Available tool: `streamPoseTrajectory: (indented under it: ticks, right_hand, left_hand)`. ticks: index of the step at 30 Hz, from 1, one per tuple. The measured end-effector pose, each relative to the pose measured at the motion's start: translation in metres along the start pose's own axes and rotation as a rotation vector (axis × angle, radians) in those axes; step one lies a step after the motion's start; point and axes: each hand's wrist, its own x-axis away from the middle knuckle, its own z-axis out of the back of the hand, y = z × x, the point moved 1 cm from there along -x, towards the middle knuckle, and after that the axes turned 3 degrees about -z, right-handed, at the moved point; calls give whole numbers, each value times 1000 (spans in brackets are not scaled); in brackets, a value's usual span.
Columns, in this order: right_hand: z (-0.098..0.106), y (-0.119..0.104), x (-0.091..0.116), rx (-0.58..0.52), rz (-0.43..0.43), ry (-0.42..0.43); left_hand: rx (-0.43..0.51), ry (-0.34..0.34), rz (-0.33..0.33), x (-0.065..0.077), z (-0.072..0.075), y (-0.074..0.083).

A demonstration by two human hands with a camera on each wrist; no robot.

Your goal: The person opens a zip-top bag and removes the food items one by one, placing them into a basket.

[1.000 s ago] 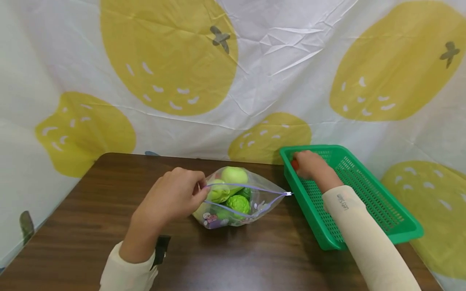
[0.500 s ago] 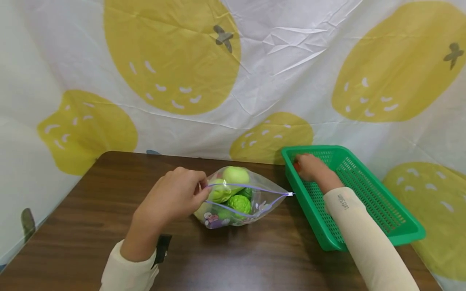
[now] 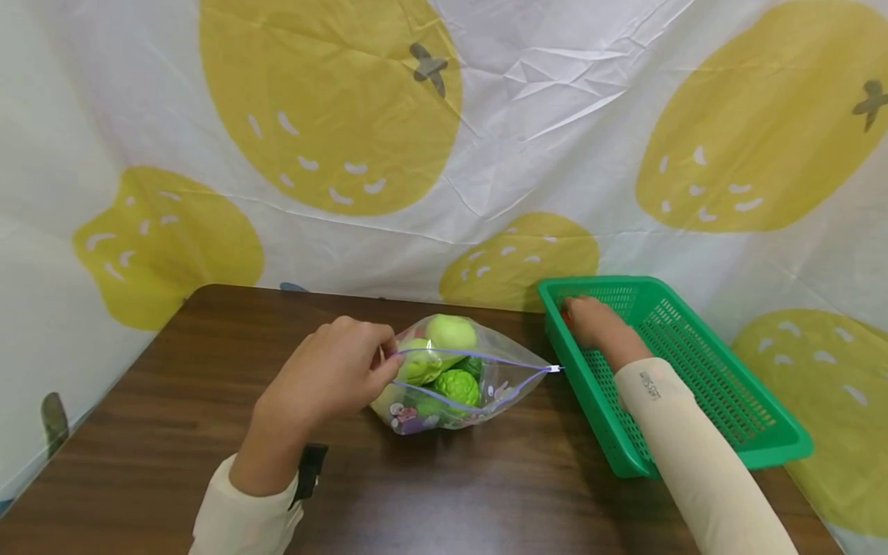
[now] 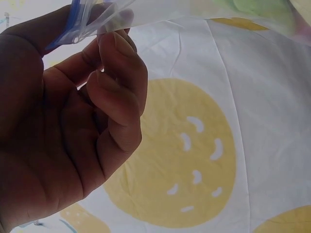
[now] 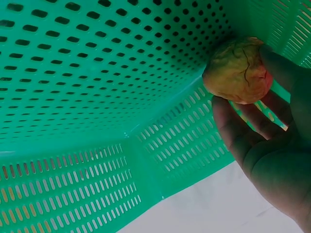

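My left hand (image 3: 333,378) pinches the left end of a clear zip bag (image 3: 509,385) with a purple seal. The bag's mouth gapes, its slider toward the right. Inside lie several green vegetables, among them a curly green head (image 3: 456,388) and a pale green round one (image 3: 451,333). In the left wrist view the bag's edge (image 4: 87,24) runs between thumb and fingers. My right hand (image 3: 597,327) reaches into the far left corner of a green plastic basket (image 3: 694,331). In the right wrist view its thumb and fingers hold a round, wrinkled orange-red object (image 5: 239,72).
Both bag and basket stand on a dark brown wooden table (image 3: 153,432), the basket to the right of the bag. A white cloth (image 3: 520,154) printed with yellow fruit hangs right behind the table's back edge.
The head view has shifted slightly. My right hand stays in the basket's corner, a little less of the orange-red object showing. My left hand keeps its hold on the bag.
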Motion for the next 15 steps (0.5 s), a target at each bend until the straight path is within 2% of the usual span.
streamPoseTrajectory:
  ticks: [10,15]
  right_hand:
    - [7,-2,-1,-14,-19,-17]
    - [31,-6,3,-62,-64,-34]
  left_hand:
    - [6,-9,7,0,2,1]
    - [5,-12,4,0,2,1]
